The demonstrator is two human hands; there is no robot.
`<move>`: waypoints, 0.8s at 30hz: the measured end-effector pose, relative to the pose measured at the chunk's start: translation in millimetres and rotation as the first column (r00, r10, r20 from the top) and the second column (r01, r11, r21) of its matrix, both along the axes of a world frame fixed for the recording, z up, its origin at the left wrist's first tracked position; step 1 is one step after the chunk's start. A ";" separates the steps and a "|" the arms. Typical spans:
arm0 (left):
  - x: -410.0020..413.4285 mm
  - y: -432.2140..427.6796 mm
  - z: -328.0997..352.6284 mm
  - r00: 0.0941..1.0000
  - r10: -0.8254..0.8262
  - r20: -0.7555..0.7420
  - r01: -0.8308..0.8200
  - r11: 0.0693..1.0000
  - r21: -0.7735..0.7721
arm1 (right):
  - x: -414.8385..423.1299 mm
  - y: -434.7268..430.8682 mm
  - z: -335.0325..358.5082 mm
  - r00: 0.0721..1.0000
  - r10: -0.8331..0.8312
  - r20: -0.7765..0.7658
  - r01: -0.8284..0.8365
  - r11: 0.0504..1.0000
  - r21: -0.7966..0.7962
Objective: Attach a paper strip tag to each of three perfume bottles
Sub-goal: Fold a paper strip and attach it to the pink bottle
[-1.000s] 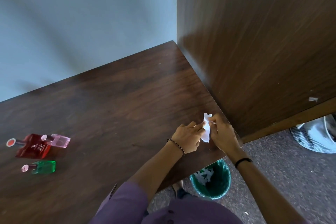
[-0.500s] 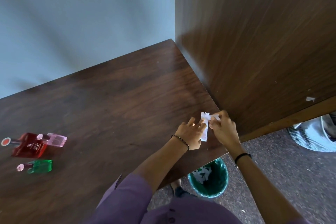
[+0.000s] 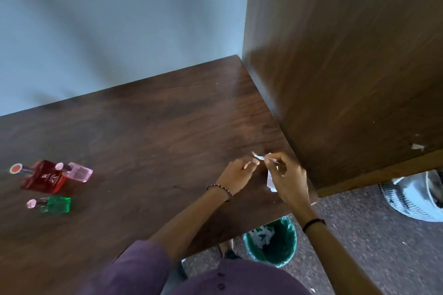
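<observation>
Dark wood surface (image 3: 143,127), left hand (image 3: 237,175) and right hand (image 3: 288,181) meeting near its right edge, both pinching a white paper strip (image 3: 270,181), far left lying flat: red bottle (image 3: 45,178) touching pink bottle (image 3: 79,172), green bottle (image 3: 54,204) just beside, green bin (image 3: 285,254) holding paper scraps below the edge.

Grip on paper strip (image 3: 270,181) over table's (image 3: 143,139) right edge, beside the panel (image 3: 335,79).
Perfume bottles (image 3: 45,177) well left on the table; bin (image 3: 291,235) below, nearer, on floor (image 3: 383,235).

Smooth, faintly glossy wood table (image 3: 143,127); paper strip (image 3: 270,182) (probably matt, blurred).
</observation>
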State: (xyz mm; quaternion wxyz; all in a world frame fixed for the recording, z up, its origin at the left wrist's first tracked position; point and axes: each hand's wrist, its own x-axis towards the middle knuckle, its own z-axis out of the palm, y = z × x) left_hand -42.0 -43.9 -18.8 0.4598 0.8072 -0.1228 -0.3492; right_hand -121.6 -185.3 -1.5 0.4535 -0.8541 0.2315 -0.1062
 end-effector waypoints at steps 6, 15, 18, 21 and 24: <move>-1.7 41.0 16.0 0.832 0.423 -0.358 -0.497 0.856 -0.144 | 16.2 39.3 -11.1 0.927 0.374 0.042 -0.376 0.925 0.063; -0.8 134.5 18.0 0.635 0.640 -0.432 -0.742 0.661 -0.112 | 58.2 110.6 -13.3 0.814 0.574 0.094 -0.578 0.816 0.020; 4.8 161.0 21.2 0.589 0.681 -0.434 -0.784 0.612 -0.105 | 75.5 138.5 -12.5 0.773 0.630 0.077 -0.634 0.773 0.028; 12.2 185.4 21.8 0.538 0.745 -0.394 -0.830 0.550 -0.094 | 95.1 165.2 -12.2 0.729 0.682 0.053 -0.683 0.730 0.005; 18.2 210.4 18.2 0.493 0.804 -0.333 -0.864 0.497 -0.079 | 116.4 193.5 -9.8 0.689 0.724 0.030 -0.725 0.689 0.001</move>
